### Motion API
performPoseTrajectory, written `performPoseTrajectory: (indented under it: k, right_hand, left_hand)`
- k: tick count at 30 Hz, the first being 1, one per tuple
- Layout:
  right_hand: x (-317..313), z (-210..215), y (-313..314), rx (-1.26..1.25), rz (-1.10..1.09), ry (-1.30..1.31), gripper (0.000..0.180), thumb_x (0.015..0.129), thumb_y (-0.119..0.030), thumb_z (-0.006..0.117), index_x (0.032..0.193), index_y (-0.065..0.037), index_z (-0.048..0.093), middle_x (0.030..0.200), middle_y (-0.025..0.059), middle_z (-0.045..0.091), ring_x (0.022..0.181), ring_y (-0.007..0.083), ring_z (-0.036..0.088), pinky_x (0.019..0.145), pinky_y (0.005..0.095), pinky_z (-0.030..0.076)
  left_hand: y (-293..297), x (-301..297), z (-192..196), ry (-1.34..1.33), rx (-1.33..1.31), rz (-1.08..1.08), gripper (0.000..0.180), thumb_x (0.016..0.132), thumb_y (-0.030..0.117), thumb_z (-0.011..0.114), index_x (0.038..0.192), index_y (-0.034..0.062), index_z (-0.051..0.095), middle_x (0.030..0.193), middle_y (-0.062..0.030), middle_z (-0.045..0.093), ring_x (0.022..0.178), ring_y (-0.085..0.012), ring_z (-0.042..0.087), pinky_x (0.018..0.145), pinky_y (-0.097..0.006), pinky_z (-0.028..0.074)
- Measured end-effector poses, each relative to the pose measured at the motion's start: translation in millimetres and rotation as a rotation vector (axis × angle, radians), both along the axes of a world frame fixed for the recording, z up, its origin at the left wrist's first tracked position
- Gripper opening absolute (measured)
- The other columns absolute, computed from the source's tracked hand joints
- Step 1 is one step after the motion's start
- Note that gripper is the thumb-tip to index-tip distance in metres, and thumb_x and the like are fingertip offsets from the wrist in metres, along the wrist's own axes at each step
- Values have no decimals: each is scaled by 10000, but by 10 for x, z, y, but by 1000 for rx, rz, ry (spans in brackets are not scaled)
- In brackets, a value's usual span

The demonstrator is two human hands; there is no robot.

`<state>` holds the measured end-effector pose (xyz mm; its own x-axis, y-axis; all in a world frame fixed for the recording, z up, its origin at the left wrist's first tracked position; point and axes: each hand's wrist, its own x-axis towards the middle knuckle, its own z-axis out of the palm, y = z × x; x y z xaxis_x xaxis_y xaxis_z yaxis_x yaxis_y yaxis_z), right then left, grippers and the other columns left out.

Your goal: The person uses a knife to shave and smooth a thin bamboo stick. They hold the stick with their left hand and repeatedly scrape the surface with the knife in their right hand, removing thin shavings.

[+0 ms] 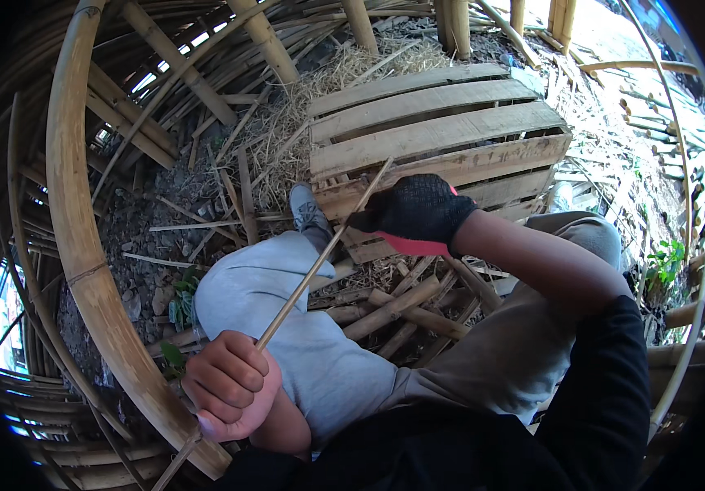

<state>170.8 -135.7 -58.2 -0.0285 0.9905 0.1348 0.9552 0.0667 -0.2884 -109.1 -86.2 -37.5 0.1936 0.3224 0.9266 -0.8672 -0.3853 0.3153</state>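
A thin, pale bamboo stick (307, 279) runs slantwise across my lap, from lower left to upper right. My bare left hand (230, 383) is closed in a fist around its lower part, and the stick's tail comes out below the thumb. My right hand (418, 211) wears a black glove with a red edge. Its fingers are bent and press on the stick near the upper end; whether they also hold a tool is hidden by the glove. Beyond the glove lies a slatted wooden crate (426, 105).
At left a thick bamboo pole (82, 204) curves past my left hand. Bamboo offcuts (405, 311) lie crossed between my legs. Straw (287, 123) and debris cover ground beside the crate. Upright bamboo posts (453, 29) stand at the back, and cut poles (655, 123) lie at far right.
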Motion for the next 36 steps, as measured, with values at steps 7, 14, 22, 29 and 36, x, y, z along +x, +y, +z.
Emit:
performPoseTrajectory:
  k: [7, 14, 22, 29, 36]
  right_hand:
    - [380, -211, 27, -31, -90, -72, 396, 1009, -394, 446, 1214, -186, 714, 1096, 190, 710, 1024, 320, 696, 854, 459, 554]
    - [-329, -105, -136, 20, 111, 84, 362, 985, -397, 481, 1048, -147, 734, 922, 174, 723, 849, 357, 701, 770, 472, 546]
    - [-139, -453, 156, -391, 26, -70, 512, 1002, -524, 412, 1045, -141, 749, 978, 131, 735, 933, 349, 693, 817, 468, 543]
    - [618, -578, -163, -255, 463, 196, 356, 984, -392, 561, 1100, -109, 744, 971, 116, 744, 908, 329, 703, 814, 425, 547]
    - [681, -168, -45, -163, -342, 1076, 484, 1007, -493, 554, 1005, -21, 661, 597, -21, 484, 532, 80, 499, 499, 260, 390]
  left_hand:
    - [136, -5, -42, -6, -45, -20, 589, 997, 232, 450, 444, 187, 252, 384, 78, 225, 318, -55, 175, 403, -211, 188]
    - [88, -19, -91, -22, -63, 8, 577, 982, 223, 454, 447, 189, 240, 380, 77, 232, 322, -50, 176, 407, -212, 191]
    - [154, -67, -23, -20, -79, 16, 581, 989, 238, 438, 446, 197, 234, 384, 79, 227, 333, -55, 165, 418, -219, 188]
    - [190, -68, -73, -39, -124, 23, 579, 998, 241, 426, 455, 196, 232, 386, 81, 222, 334, -52, 169, 413, -221, 191]
    - [105, -9, -42, -14, -62, 1, 592, 1006, 234, 455, 454, 189, 244, 384, 81, 250, 321, -52, 180, 396, -216, 190]
